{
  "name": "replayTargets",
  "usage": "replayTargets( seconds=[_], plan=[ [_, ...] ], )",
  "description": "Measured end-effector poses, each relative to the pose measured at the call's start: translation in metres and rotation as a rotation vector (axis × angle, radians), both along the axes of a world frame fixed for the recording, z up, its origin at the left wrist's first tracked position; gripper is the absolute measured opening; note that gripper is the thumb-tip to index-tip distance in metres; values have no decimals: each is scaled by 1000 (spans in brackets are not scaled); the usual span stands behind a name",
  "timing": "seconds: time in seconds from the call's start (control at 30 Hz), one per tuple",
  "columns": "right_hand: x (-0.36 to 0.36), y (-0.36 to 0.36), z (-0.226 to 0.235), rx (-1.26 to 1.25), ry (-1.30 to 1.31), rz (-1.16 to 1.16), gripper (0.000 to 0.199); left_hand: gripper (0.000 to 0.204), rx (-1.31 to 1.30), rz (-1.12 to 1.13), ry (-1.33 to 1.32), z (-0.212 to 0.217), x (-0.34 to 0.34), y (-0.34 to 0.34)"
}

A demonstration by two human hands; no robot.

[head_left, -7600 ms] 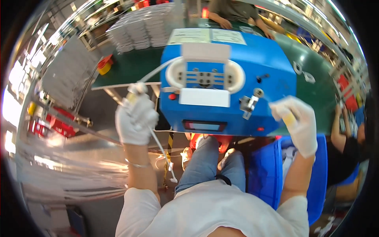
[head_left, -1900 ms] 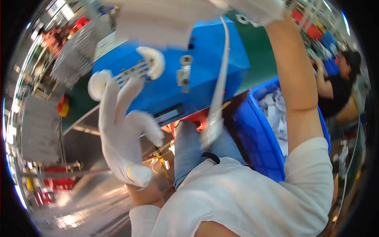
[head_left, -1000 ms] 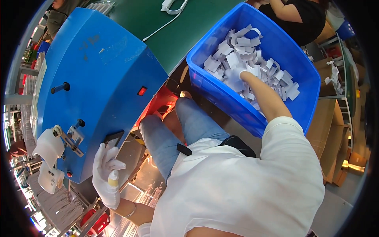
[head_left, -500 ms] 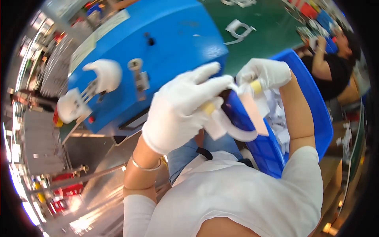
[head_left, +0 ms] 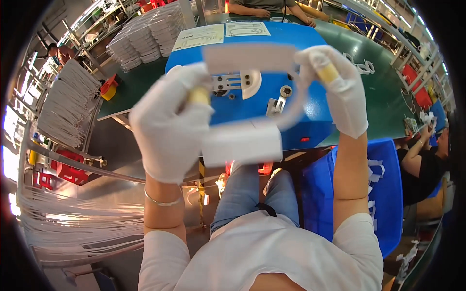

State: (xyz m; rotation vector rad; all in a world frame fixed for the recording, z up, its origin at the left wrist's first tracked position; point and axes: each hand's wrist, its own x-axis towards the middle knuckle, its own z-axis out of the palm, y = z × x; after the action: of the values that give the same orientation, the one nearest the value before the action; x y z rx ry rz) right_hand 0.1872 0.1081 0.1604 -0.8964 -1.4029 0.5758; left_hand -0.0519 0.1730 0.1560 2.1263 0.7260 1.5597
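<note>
My left hand [head_left: 170, 116], in a white glove with a yellow wrap on a finger, is closed on the left side of a white looped strip [head_left: 299, 104]. The strip has a flat rectangular panel [head_left: 250, 57] at its upper side and another lower down [head_left: 242, 145]. My right hand [head_left: 336, 87], gloved alike with a yellow-wrapped finger, pinches the strip's upper right end. Motion blurs the strip and the left fingers. Behind it stands a blue machine [head_left: 318, 109] with a white half-round block [head_left: 251, 85] and a small metal roller [head_left: 286, 91].
A blue bin [head_left: 394, 203] holding white looped pieces [head_left: 376, 169] stands to the right. Stacked clear trays [head_left: 150, 36] lie far left on the green table [head_left: 383, 92]. Bundles of white strips [head_left: 70, 106] hang at the left. A co-worker [head_left: 422, 165] sits at the right.
Both hands have risen and spread apart, carrying the white looped strip from beside the bin to in front of the machine. The view has tilted up, showing more of the room.
</note>
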Motion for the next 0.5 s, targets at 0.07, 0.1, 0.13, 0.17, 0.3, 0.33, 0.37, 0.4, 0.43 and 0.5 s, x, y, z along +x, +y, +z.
replayTargets(
  seconds=[0.07,0.1,0.13,0.17,0.3,0.33,0.37,0.4,0.43,0.5],
  plan=[
    [-13,3,4,-65,-86,-184,33,22,100,254,27,3,-3,16],
    [-24,6,3,-27,-138,-218,31,22,98,259,22,3,-3,20],
    [-31,9,2,14,-189,-255,30,20,158,311,47,3,-4,23],
    [-35,12,-1,-28,-192,-231,29,19,216,363,74,2,-5,26],
    [-42,24,-10,-30,-337,-242,33,18,257,386,51,0,-11,37],
    [-43,26,-11,-32,-341,-241,33,17,111,316,12,-1,-12,39],
    [-44,28,-12,-75,-245,-158,34,17,-33,244,-27,-1,-12,40],
    [-45,29,-13,-117,-149,-75,35,17,-35,244,-31,-3,-11,43],
    [-45,31,-13,-118,-153,-66,35,16,-158,132,-101,-6,-11,46],
    [-42,34,-13,-185,-121,-5,38,23,-301,10,-119,-13,-15,50]
  ],
)
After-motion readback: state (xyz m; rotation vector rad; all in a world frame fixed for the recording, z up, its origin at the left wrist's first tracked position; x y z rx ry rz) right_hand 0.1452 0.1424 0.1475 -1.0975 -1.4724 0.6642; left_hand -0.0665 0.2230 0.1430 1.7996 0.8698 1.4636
